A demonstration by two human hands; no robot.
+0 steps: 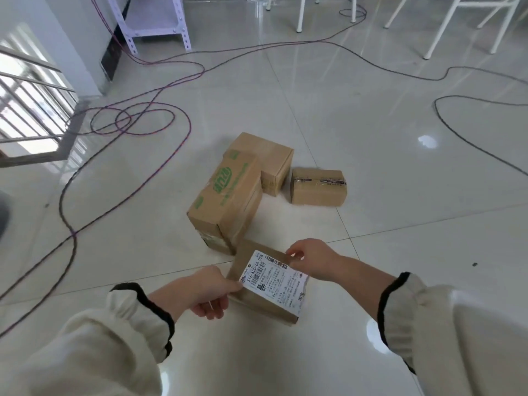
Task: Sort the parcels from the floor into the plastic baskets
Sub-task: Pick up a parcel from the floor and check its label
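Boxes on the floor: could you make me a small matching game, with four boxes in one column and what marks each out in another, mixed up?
Things:
1. box with the white label
2. box with green print
3. plain box
4. small taped box

Descriptions:
A. stands alone to the right of the other boxes on the floor
B. held between the left hand and the right hand
C. long, and nearest the held one
D. farthest away, partly hidden behind the long one

Pairs: 1-B, 2-C, 3-D, 4-A
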